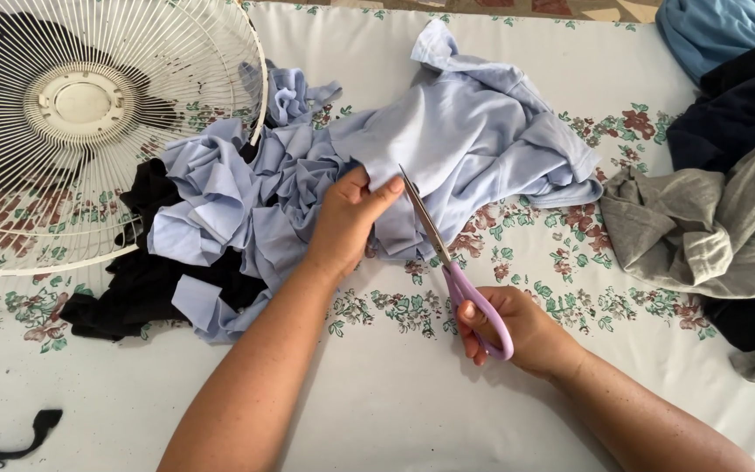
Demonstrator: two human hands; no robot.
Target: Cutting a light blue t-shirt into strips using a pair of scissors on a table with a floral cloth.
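Left hand (347, 218) grip pinches blue shirt (474, 131); right hand (522, 328) holds scissors (447, 253).

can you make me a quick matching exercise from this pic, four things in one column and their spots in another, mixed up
Things:
1. scissors
2. fan grille
3. grey garment
4. black fabric scrap

Places:
A. far right of the sheet
B. bottom left corner
C. in the right hand, blades at the light blue cloth that the left hand pinches
D. top left, over the pile

Pairs: 1-C, 2-D, 3-A, 4-B
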